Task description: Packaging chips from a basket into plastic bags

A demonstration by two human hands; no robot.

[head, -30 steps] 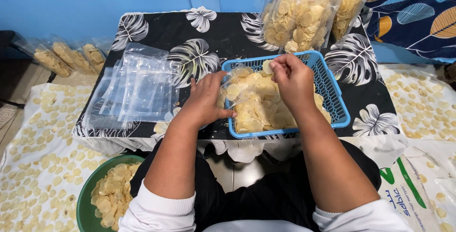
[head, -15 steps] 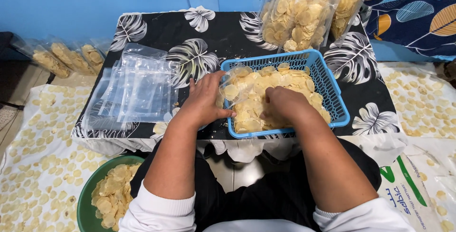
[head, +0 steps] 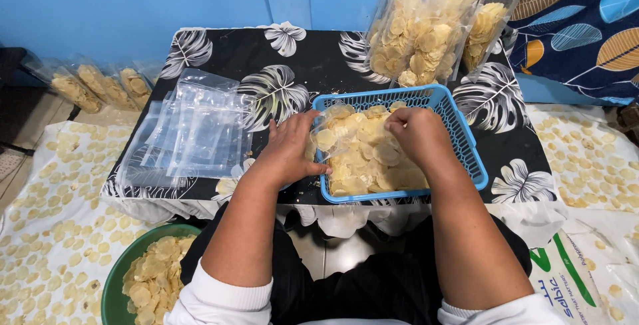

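At the far left, three filled bags (head: 100, 85) of pale chips lie on the floor by the blue wall. Below them a patterned cloth (head: 46, 225) is spread with loose chips. A green bowl (head: 143, 275), about half full of chips, sits by the person's left knee.

On the black leaf-print tabletop (head: 293, 55) a stack of empty clear bags (head: 196, 129) lies flat, left of the hands. That stack looks thick, so a good many bags seem left to fill.

The left hand (head: 289, 149) rests at the left rim of the blue basket (head: 466, 142). Its fingers are curled on the side of a clear bag (head: 333, 135) that lies in the basket, holding it in place. The bag looks partly filled with chips; how full it is cannot be told, since plastic and loose chips blur together. The right hand (head: 416, 135) is clenched over the bag's top end, fingertips pinched together on plastic or chips; which of the two is hidden. More loose chips (head: 379, 172) fill the basket floor beneath both hands, so that supply is far from used up.

Behind the basket, three or so tall filled bags (head: 432, 22) lean against the wall, the finished share on this side. To the right, more chips lie spread on a cloth (head: 586, 159), near a printed white sack (head: 579, 278).

By this showing the packing is under way: several bags done, one in hand, plenty of chips and empties remaining.
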